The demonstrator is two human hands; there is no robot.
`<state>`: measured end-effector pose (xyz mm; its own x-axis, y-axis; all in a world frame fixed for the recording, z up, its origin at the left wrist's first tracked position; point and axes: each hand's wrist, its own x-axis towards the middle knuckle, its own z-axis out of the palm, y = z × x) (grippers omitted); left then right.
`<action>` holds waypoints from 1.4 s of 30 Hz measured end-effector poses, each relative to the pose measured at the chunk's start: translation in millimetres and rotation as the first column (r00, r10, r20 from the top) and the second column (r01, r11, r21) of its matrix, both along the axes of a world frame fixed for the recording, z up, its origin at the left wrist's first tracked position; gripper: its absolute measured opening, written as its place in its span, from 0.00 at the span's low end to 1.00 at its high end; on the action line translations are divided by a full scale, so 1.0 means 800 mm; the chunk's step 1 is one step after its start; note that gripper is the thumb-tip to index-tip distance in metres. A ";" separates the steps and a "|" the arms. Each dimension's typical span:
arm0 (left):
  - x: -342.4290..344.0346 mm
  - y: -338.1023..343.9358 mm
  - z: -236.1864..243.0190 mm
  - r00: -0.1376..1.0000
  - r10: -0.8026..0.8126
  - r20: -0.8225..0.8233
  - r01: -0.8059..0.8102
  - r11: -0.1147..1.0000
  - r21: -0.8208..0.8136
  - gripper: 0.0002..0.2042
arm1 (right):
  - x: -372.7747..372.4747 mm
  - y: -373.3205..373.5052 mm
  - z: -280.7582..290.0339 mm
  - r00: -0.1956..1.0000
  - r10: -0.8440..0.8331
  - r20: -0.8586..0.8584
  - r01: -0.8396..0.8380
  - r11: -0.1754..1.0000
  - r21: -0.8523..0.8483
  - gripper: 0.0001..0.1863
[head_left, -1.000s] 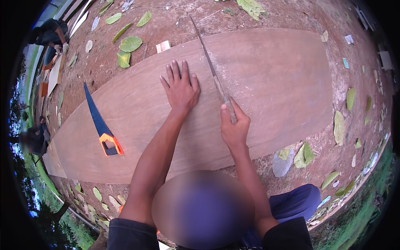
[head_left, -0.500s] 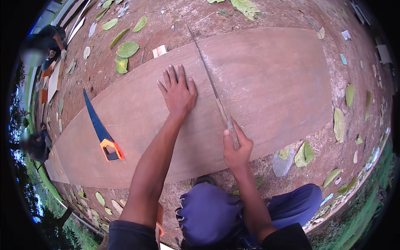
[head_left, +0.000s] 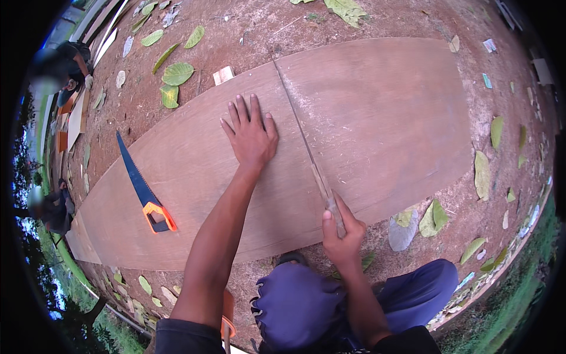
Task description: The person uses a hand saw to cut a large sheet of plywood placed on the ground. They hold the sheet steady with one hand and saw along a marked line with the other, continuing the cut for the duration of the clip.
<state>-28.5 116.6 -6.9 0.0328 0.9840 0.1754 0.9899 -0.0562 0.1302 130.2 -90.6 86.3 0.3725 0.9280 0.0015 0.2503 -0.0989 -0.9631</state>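
Note:
A large brown plywood sheet (head_left: 401, 118) lies on the ground in front of me. My left hand (head_left: 252, 137) rests flat on it, fingers spread, left of the cut line. My right hand (head_left: 344, 233) is wrapped round the worn handle of a hand saw (head_left: 300, 131), low over the near edge of the sheet. The narrow dark blade points away from me, its tip near the sheet's far edge, with pale sawdust beside it. A second hand saw (head_left: 141, 186), with a dark blue blade and orange-black handle, lies on the sheet to the left of my left arm.
A small wood block (head_left: 223, 75) sits by the sheet's far edge. Leaves (head_left: 178, 74) are scattered over the reddish soil. Two people (head_left: 73, 65) are at the far left near boards. An orange object (head_left: 228, 310) is partly hidden beside my left forearm.
My right hand has drawn the saw back toward me and slightly right, so its tip no longer reaches past the far edge. My left hand stays flat on the sheet.

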 end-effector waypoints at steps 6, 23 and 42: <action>0.010 0.000 0.003 1.000 -0.009 0.029 0.009 1.000 -0.003 0.31 | -0.007 0.090 -0.009 0.994 -0.004 -0.111 -0.005 0.996 -0.084 0.22; 0.031 0.003 0.000 0.998 -0.039 0.048 0.039 0.999 -0.002 0.31 | -0.002 0.191 -0.025 0.994 -0.032 -0.106 0.025 0.997 -0.071 0.20; 0.001 0.002 0.001 1.000 0.012 -0.001 -0.012 1.000 -0.015 0.31 | -0.003 -0.013 0.001 0.999 -0.016 -0.047 0.015 0.999 -0.030 0.24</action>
